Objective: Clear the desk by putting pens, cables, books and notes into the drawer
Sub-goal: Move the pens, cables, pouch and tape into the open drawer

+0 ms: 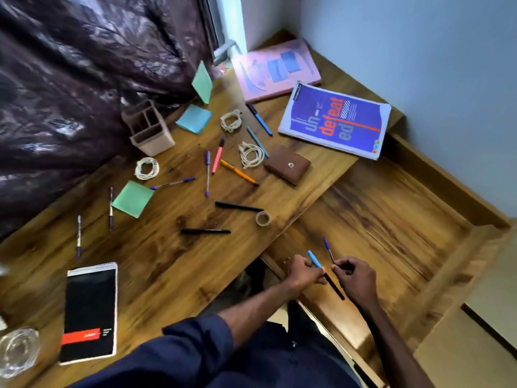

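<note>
Both hands hover over the open wooden drawer (386, 219) at the lower right. My left hand (303, 271) pinches a black pen with a blue cap (326, 274). My right hand (354, 275) pinches a thin purple-tipped pen (328, 247). On the desk (173, 264) lie several pens, among them an orange one (237, 171) and two black ones (205, 231). Three coiled white cables (251, 155) lie there too, with green and blue sticky notes (133, 199), a blue book (335, 121), a pink book (277, 70) and a black notepad (89, 313).
A brown wallet (288, 167), a tape roll (263, 218) and a compartmented pen holder (148, 128) sit on the desk. A glass object (18, 350) stands at the lower left corner. A dark glossy sheet (84, 79) borders the far left; a wall closes the right.
</note>
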`<state>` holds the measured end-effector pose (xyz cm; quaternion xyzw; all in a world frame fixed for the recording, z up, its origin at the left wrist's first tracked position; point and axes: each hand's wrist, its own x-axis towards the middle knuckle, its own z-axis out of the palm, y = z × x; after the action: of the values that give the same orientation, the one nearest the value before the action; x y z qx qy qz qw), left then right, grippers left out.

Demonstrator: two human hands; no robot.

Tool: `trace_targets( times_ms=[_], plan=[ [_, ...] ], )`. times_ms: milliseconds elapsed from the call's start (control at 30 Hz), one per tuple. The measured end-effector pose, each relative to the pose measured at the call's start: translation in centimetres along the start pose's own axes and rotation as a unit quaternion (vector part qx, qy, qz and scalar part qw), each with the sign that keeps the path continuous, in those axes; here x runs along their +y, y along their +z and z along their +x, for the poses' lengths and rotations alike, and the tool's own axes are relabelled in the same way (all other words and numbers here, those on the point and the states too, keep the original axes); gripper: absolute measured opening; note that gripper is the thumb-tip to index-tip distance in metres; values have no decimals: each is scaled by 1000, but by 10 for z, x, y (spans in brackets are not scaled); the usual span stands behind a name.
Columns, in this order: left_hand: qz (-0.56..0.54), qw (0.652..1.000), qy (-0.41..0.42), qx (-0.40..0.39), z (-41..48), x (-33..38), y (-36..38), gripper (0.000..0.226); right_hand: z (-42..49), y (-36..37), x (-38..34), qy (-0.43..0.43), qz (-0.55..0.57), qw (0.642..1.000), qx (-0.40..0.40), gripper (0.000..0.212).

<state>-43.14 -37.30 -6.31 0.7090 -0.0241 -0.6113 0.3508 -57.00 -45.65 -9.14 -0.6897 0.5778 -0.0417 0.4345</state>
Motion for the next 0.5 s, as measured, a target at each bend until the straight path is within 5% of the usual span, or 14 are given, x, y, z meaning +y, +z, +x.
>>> trace_targets(
  times_ms=[133, 267, 500],
  plan=[
    [37, 994, -67, 81, 56, -21, 34, 15, 20, 5, 29, 45, -33, 998, -15, 6],
    [28, 986, -126, 102, 117, -64, 43, 62, 38, 17, 33, 61, -72, 994, -57, 6],
    [44, 959, -162, 227, 96, -26, 48, 50, 50, 36, 32, 20, -164, 979, -118, 5]
  ],
)
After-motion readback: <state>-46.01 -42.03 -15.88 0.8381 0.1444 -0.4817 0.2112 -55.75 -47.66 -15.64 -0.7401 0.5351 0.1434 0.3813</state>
